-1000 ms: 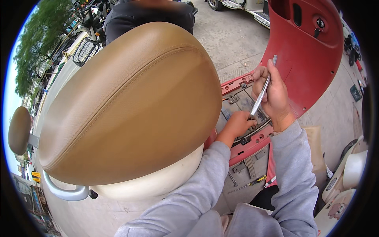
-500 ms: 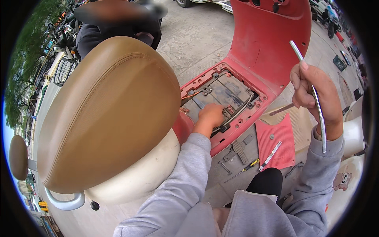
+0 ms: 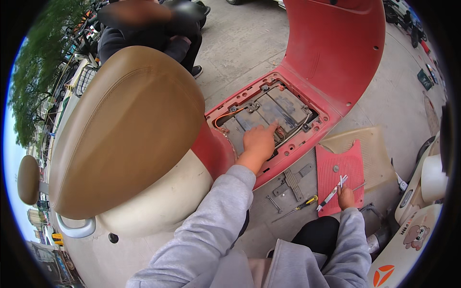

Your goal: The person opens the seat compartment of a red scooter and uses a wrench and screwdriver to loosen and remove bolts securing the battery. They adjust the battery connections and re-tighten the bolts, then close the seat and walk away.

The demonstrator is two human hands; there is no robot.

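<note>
My left hand [image 3: 258, 144] is over the batteries [image 3: 274, 114] in the scooter's red floor well, holding nothing. Its index finger stretches over the battery tops beside a red terminal [image 3: 280, 130], the other fingers partly curled; whether it touches cannot be made out. My right hand [image 3: 345, 198] is low over the red ribbed floor panel [image 3: 331, 163], closed round a silver metal rod [image 3: 342, 180], most of which the hand hides. Under its tip lies a slim silver-white tool [image 3: 327, 199]. A round grey piece [image 3: 335, 168] sits on the panel.
A yellow-handled screwdriver [image 3: 307, 203], a small wrench [image 3: 274, 204] and a dark bracket [image 3: 292, 185] lie on the ground. A beige floor panel [image 3: 374, 149] is under the red one. The brown seat [image 3: 125, 134] rises at left. A person [image 3: 144, 38] sits beyond; a white scooter [image 3: 408, 235] stands right.
My right hand has come down from a raised position, with the metal rod, to the red floor panel. My left hand's index finger has straightened over the batteries. The view has shifted slightly.
</note>
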